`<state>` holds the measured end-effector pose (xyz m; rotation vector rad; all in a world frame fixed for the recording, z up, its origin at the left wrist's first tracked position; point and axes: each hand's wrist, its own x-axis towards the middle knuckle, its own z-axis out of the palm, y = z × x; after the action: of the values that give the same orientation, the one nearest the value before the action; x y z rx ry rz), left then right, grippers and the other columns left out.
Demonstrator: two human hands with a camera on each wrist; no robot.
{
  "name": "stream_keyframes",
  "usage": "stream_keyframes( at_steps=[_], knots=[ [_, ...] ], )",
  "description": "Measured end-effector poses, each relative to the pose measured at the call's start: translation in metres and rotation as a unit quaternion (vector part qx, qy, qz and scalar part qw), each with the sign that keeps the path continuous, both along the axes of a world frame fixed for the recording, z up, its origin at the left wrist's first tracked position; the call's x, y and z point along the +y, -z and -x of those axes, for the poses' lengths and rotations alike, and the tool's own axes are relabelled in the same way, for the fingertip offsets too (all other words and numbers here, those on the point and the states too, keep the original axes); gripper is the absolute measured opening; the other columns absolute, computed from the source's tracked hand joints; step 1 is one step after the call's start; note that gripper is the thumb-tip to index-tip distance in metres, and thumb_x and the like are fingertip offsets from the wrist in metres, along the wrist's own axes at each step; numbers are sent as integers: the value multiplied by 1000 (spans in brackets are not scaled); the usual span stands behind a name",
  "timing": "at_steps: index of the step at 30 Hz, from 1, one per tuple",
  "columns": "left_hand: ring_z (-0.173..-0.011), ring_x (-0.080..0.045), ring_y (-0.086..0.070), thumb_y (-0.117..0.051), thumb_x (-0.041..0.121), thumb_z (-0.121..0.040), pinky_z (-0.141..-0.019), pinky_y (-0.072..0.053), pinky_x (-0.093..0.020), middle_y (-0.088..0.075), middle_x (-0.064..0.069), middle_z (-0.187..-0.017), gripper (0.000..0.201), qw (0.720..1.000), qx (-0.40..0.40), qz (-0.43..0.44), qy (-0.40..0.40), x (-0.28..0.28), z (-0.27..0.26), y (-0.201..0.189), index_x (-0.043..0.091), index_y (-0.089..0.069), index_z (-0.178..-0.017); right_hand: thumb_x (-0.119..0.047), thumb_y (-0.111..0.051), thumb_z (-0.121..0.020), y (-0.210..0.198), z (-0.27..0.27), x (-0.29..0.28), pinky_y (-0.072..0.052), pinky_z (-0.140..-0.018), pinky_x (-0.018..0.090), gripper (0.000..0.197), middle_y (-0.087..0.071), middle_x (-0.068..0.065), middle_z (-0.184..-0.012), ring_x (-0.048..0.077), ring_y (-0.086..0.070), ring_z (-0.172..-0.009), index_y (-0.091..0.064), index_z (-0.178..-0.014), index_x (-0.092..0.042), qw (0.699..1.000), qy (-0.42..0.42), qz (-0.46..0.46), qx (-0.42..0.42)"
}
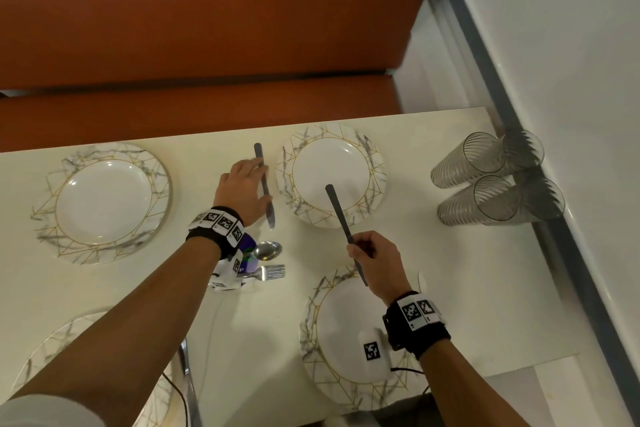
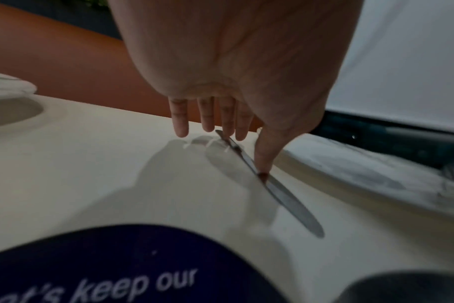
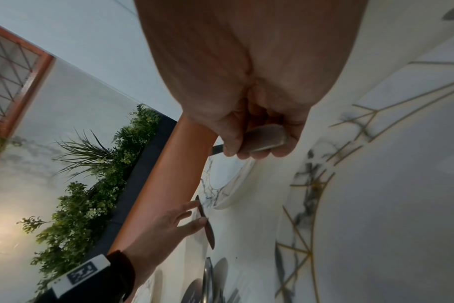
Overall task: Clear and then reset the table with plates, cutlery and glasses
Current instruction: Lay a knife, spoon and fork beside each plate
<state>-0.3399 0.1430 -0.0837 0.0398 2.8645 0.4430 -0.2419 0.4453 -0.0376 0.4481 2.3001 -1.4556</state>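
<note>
White plates with grey marbling and gold lines on a cream table, before a rust-orange bench.

Four round white plates, one at centre right of the head view (image 1: 332, 175), one at left (image 1: 104, 203), one at lower right (image 1: 346, 340) and one at lower left (image 1: 52, 354), carry grey marble veining crossed by thin gold geometric lines on their rims. The flat cream tabletop (image 1: 450, 253) is plain. Two dull grey metal knives (image 1: 265, 185) (image 1: 341, 218), a silver spoon (image 1: 267, 250) and a silver fork (image 1: 270, 272) are unpatterned. Clear ribbed tumblers (image 1: 485, 178) stand at right. Black wristbands (image 1: 216, 227) bear black-and-white square codes. A rust-orange upholstered bench (image 1: 207, 10) fills the upper frame; a dark blue disc with white lettering (image 2: 117, 266) lies at lower left of the left wrist view; green foliage (image 3: 91, 184) shows at left of the right wrist view.
</note>
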Motion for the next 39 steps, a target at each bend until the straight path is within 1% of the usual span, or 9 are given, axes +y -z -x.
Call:
stream_keyframes(
  at_steps=[6, 15, 22, 24, 26, 29, 33, 37, 39],
  knots=[
    [-150, -25, -28, -68, 33, -94, -116, -34, -49, -30, 1, -166, 69, 1000, -17, 14, 9, 3, 3, 1, 13, -41, -155, -12, -69, -92, 0, 0, -2, -57, -64, 23, 8, -74, 1, -82, 9, -65, -64, -68, -96, -19, 1000, -1, -3, 4],
    [-146, -27, -29, -65, 33, -95, -114, -35, -49, -27, 4, -167, 68, 999, -29, 33, 7, 7, 12, -3, 15, -39, -155, -13, -68, -92, 3, -2, -3, -57, -64, 22, 8, -73, 2, -81, 9, -64, -63, -68, -96, -20, 1000, -5, -5, 1],
    [-145, -30, -34, -64, 22, -95, -114, -38, -52, -28, -2, -167, 67, 1000, -4, -30, -7, -2, -3, -12, 14, -37, -156, -12, -68, -91, 0, 1, -17, -54, -61, 24, 9, -72, 1, -79, 11, -62, -61, -69, -94, -21, 1000, -5, 25, 11],
    [-139, -33, -42, -64, 17, -94, -112, -41, -51, -41, -7, -160, 60, 998, 24, -58, -22, -5, -16, -17, 13, -44, -151, -13, -67, -91, -2, 2, -30, -53, -61, 23, 9, -71, -1, -80, 10, -61, -62, -70, -95, -21, 999, -10, 31, 21],
    [-127, -32, -53, -63, 13, -95, -106, -46, -46, -57, -9, -143, 46, 993, 54, -103, -25, -7, -32, -23, 13, -56, -140, -14, -67, -90, -2, 2, -48, -53, -63, 22, 9, -71, -2, -83, 9, -61, -64, -70, -96, -21, 999, -13, 40, 30],
    [-105, -23, -65, -58, 17, -100, -95, -52, -39, -71, -3, -118, 30, 982, 66, -172, -36, -10, -58, -35, 16, -65, -130, -15, -68, -90, -3, 1, -81, -54, -68, 21, 9, -72, -3, -86, 8, -63, -68, -70, -97, -20, 998, -24, 46, 34],
    [-87, -10, -66, -59, 28, -102, -85, -58, -33, -72, 11, -99, 28, 966, 66, -237, -75, -20, -95, -49, 25, -65, -129, -15, -70, -91, 0, -10, -134, -50, -70, 13, 8, -73, -4, -88, 5, -65, -75, -70, -98, -18, 996, -49, 44, 63],
    [-79, 7, -65, -70, 24, -96, -71, -50, -6, -69, 19, -87, 28, 918, 67, -346, -183, -46, -129, -61, 24, -66, -125, -20, -72, -90, 1, -29, -194, -51, -73, 21, 8, -71, -5, -85, 10, -66, -77, -66, -95, -19, 994, -70, 44, 72],
    [-81, 5, -66, -75, 20, -92, -72, -50, -10, -70, 15, -87, 30, 893, 76, -380, -229, -70, -143, -61, 24, -68, -121, -20, -73, -90, 0, -42, -226, -55, -77, 28, 10, -70, -3, -85, 12, -67, -78, -65, -95, -20, 993, -75, 69, 63]
  ],
)
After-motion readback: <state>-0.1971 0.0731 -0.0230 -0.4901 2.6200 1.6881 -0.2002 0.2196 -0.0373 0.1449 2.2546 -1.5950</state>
